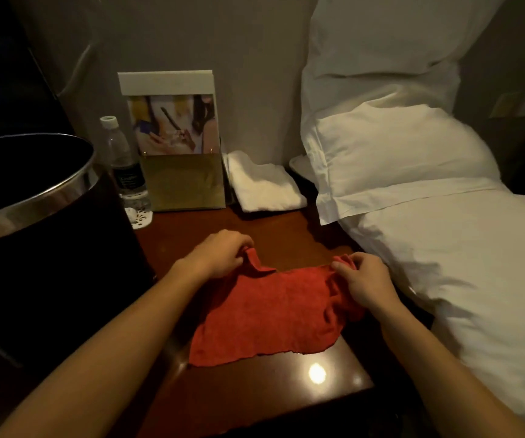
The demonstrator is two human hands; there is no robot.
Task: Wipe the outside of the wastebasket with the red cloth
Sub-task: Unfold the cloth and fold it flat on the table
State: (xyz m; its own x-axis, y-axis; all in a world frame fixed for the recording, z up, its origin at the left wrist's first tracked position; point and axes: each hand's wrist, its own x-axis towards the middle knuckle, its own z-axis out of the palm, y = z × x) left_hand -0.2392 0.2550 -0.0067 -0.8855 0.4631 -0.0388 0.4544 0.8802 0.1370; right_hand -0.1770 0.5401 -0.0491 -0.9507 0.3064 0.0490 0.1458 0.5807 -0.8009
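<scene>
two hands, left hand (223,252) and right hand (364,279), pinching red cloth (270,311) corners

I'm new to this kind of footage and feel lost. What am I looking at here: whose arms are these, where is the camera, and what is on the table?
There is no machine here. The camera sits on a person's head and looks down, so the two bare arms are their own. The left hand and the right hand each pinch a far corner of a red cloth, which lies spread on a dark wooden bedside table. On the left stands a black wastebasket with a shiny rim. Behind are a water bottle, a standing picture card and a folded white towel. White pillows lie on the right.
</scene>
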